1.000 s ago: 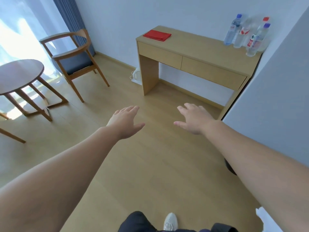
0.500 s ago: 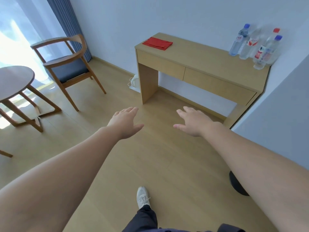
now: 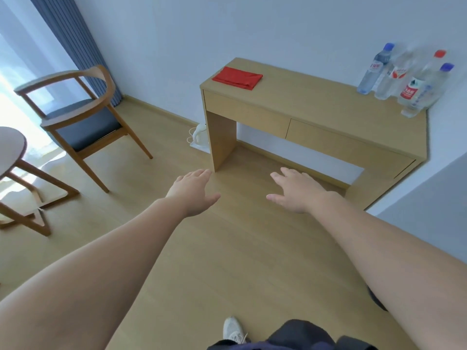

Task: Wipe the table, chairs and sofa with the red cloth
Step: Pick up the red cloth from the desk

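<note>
We judged the wiping not yet begun: the red cloth lay folded at the left end of the desk, well apart from our left hand and right hand, both empty with fingers straight. Capped bottles at its right end seemingly held clear water.

Place: furnished guest room, hotel or rented lodging; which one cannot be told.

Evidence:
- Desk: light wood, two drawers, against the pale wall beyond the fingers.
- Water bottles: capped, clustered on the desk's end, beyond and right of the fingers.
- Kettle: white, corded, on the floor beside the desk leg, just beyond the fingers.
- Armchair: wooden frame, dark seat pad, left of the fingers.
- Round table: wooden, far left.
- Curtain: blue, beside a bright window, beyond and left.
- Floor: pale wood planks below the fingers.
</note>
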The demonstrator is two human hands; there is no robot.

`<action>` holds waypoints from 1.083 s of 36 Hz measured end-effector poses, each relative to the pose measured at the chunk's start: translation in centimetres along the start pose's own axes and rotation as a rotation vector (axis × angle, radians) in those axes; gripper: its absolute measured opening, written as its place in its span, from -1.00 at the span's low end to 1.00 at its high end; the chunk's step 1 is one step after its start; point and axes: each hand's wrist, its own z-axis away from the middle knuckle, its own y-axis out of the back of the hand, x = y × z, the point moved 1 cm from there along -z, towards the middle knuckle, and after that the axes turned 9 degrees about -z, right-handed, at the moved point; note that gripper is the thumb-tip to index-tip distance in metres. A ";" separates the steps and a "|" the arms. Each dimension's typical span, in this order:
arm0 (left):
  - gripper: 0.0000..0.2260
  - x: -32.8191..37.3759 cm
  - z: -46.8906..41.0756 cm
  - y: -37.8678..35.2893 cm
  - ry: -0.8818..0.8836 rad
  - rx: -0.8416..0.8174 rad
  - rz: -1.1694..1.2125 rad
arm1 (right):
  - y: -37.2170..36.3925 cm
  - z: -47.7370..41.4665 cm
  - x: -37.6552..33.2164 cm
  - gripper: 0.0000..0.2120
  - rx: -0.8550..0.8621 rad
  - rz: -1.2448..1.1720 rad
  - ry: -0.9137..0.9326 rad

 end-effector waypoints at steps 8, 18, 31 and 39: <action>-0.37 -1.2 -5.0 0.7 -0.017 -0.005 0.016 | 1.5 -5.9 0.7 -0.35 -0.006 0.027 0.003; -0.38 -1.7 -13.3 2.0 0.017 -0.021 0.015 | 4.1 -15.5 2.5 -0.36 0.005 0.051 0.079; -0.38 -0.5 -26.6 5.5 0.093 -0.032 0.045 | 11.1 -28.3 7.2 -0.38 -0.035 0.059 0.136; -0.38 -1.8 -31.8 6.1 0.088 -0.033 0.062 | 12.8 -34.2 7.5 -0.36 -0.072 0.050 0.139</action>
